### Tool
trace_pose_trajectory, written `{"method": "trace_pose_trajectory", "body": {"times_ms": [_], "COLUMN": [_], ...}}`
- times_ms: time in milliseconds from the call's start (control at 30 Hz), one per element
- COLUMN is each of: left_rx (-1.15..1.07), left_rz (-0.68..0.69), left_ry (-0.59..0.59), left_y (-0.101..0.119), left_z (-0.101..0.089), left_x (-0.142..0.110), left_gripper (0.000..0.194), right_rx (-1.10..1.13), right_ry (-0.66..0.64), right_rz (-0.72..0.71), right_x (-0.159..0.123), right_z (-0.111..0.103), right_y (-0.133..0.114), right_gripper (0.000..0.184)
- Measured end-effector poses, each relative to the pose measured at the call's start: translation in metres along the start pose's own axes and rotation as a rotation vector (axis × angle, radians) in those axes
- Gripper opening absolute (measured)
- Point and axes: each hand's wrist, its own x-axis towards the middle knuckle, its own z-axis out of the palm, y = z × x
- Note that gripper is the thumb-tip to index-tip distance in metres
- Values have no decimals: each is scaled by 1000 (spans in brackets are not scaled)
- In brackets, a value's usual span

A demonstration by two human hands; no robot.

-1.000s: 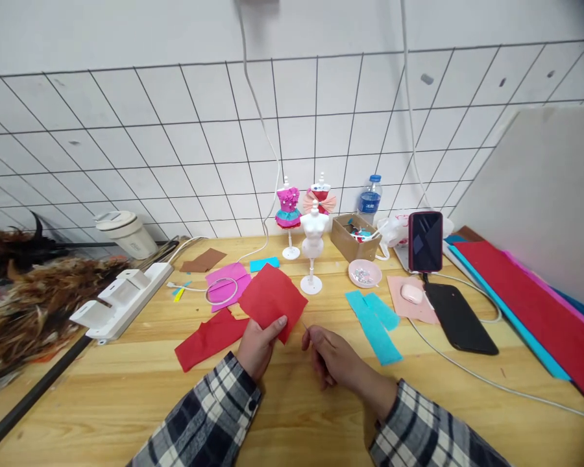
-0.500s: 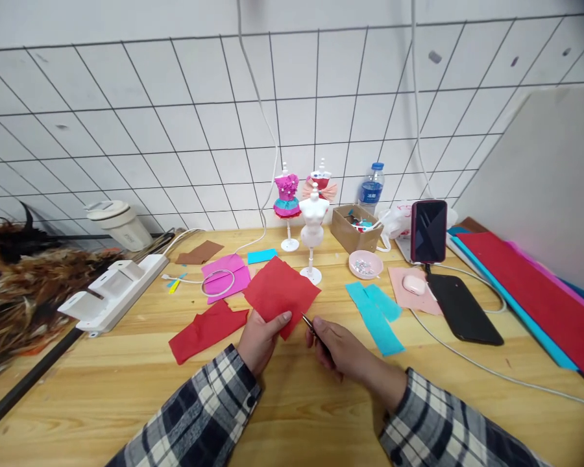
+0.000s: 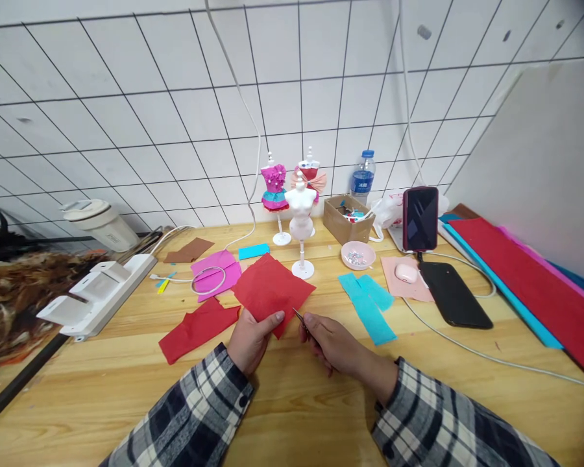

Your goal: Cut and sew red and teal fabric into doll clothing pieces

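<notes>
One red sheet (image 3: 272,285) is pinched in our left hand (image 3: 250,342) above the table (image 3: 287,415); our right hand (image 3: 331,344) grips a pointed tool (image 3: 298,316), perhaps scissors, by its edge. We judge this as cutting; the next move calls for a steady sheet.

Your view is bright, with cool, even light on the white wall with dark grid lines (image 3: 165,149), and the bare white plastic mannequin (image 3: 300,211) washes out almost to flat white. In front of that mannequin, soft shadows darken the pale wooden table (image 3: 292,421) beneath your arms. Your wide lens slants the grid; far left of the mannequin, the brown feather bundle (image 3: 34,292) smears. Just before it, the thin metal tool (image 3: 299,318) in your right hand (image 3: 328,340) is too small to read clearly.
</notes>
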Motion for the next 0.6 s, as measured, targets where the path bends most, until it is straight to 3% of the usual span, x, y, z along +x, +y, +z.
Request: {"method": "trace_pose_trajectory", "body": {"times_ms": [233,400,600], "left_rx": [39,67,74], "left_rz": [39,37,64], "left_ry": [34,19,53], "left_y": [0,-1,-1], "left_z": [0,-1,-1], "left_x": [0,-1,-1], "left_gripper": [44,39,51], "right_rx": [-59,-54,-52], "right_ry": [52,46,31], "right_rz": [-21,-33,0], "right_x": [2,1,0], "right_z": [-1,-1,-1], "right_y": [3,0,-6], "right_gripper": [53,53,53]}}
